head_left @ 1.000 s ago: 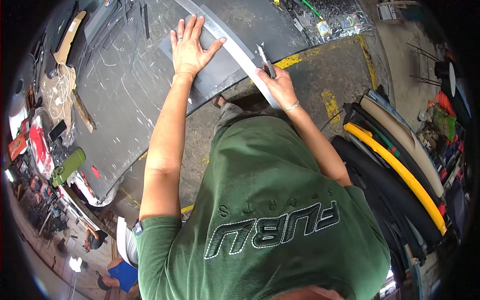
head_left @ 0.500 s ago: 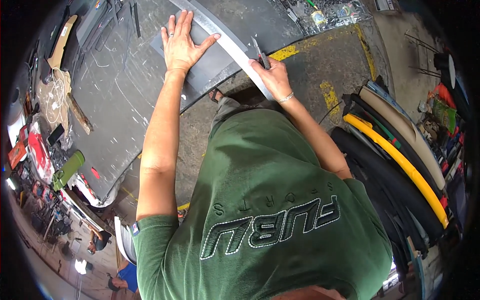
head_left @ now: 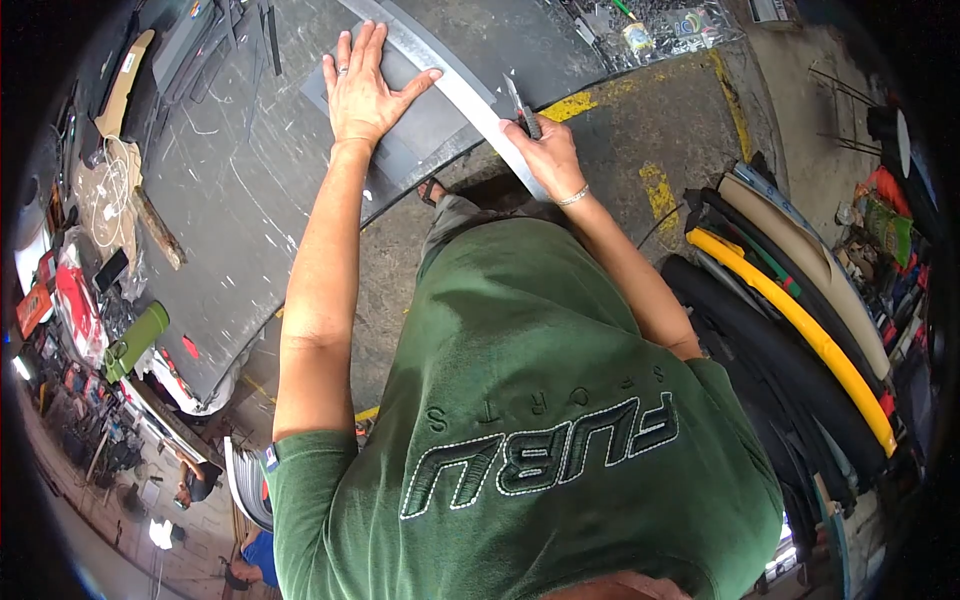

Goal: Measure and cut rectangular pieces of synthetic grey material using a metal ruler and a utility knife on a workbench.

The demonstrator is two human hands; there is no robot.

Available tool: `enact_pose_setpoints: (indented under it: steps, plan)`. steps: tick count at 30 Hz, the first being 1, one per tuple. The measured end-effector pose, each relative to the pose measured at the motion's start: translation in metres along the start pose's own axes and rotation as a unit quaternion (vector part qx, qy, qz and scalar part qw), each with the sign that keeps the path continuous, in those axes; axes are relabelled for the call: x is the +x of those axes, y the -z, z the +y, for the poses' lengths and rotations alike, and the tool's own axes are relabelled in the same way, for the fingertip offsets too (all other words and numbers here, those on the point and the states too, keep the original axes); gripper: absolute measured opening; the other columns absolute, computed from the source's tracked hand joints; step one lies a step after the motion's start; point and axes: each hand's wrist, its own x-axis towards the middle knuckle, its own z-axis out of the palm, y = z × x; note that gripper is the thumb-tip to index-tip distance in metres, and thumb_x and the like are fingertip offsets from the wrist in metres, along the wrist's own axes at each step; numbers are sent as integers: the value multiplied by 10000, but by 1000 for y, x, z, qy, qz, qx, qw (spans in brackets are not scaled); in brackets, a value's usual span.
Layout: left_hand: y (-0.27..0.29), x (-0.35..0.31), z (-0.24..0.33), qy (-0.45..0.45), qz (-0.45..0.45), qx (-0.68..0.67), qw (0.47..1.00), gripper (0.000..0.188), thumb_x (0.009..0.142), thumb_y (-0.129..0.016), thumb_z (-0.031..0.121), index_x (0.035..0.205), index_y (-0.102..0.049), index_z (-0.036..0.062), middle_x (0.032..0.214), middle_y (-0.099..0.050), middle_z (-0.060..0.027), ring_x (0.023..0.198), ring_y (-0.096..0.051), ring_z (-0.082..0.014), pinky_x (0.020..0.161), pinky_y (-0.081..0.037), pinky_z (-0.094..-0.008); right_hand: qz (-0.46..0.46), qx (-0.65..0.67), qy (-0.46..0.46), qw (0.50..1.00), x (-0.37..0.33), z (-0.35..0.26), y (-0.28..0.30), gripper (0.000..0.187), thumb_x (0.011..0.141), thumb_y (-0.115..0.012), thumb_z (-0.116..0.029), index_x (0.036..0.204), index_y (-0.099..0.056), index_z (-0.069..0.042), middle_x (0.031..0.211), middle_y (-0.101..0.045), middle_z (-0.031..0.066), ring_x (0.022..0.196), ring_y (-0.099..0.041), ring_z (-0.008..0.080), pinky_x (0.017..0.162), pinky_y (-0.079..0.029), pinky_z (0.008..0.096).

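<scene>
My left hand point(head_left: 362, 95) lies flat with fingers spread on a thin dark grey sheet point(head_left: 412, 135). Its thumb tip rests on a long metal straightedge point(head_left: 455, 88), which crosses the sheet and reaches past the table's near edge. In my right hand point(head_left: 548, 155) is a utility knife point(head_left: 525, 112), its blade out and pointing away from me, above the table edge. The thumb of that hand touches the straightedge, whose near end runs beside the palm. The fingers under the knife are partly hidden.
The dark worktable point(head_left: 230, 200) carries cut strips point(head_left: 200, 50), a wooden stick point(head_left: 158, 228), white cord point(head_left: 112, 190) and a phone point(head_left: 112, 268) on the left. Rolled sheets, one yellow point(head_left: 790, 325), lie at right. A person in blue point(head_left: 258, 558) is at lower left.
Both hands, the knife and the straightedge hold their places. The person in blue at lower left has shifted slightly.
</scene>
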Motion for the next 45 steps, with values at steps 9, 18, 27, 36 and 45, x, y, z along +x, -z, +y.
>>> enact_pose_setpoints:
  steps: [9,18,27,36,45]
  plan:
    - [0,0,0,6,-1,0,1000,1069,743,-688,819,1533,-469,133,1611,-436,-65,1558,-252,-313,1271,-129,-537,-21,10,-2,1000,3,4,0,342,914,-766,-312,773,-658,-20,650,-498,-61,644,-413,56,570,-370,288]
    - [0,0,0,-5,10,6,1000,1070,737,-692,818,1529,-474,132,1595,-461,-73,1548,-277,-318,1267,-137,-541,-24,-3,3,1000,6,12,-1,297,926,-751,-279,821,-681,-10,678,-513,-64,665,-428,50,584,-386,282]
    - [0,0,0,1,6,1,1000,1080,729,-695,823,1531,-471,134,1606,-444,-76,1543,-286,-315,1265,-151,-541,-34,-30,-1,999,5,5,2,311,923,-739,-296,843,-685,0,676,-519,-47,668,-440,59,593,-398,293]
    - [1,0,2,-3,4,13,1000,1084,728,-698,823,1537,-460,142,1612,-433,-77,1546,-278,-310,1268,-146,-539,-29,-3,9,1000,3,5,3,312,931,-729,-300,865,-690,3,679,-516,-43,673,-440,60,596,-395,293]
    - [1,0,2,9,-4,6,1000,1081,728,-695,827,1535,-464,146,1616,-426,-74,1552,-268,-301,1273,-133,-537,-56,-8,2,998,5,7,6,287,942,-718,-279,878,-696,0,695,-521,-52,675,-435,55,596,-386,283]
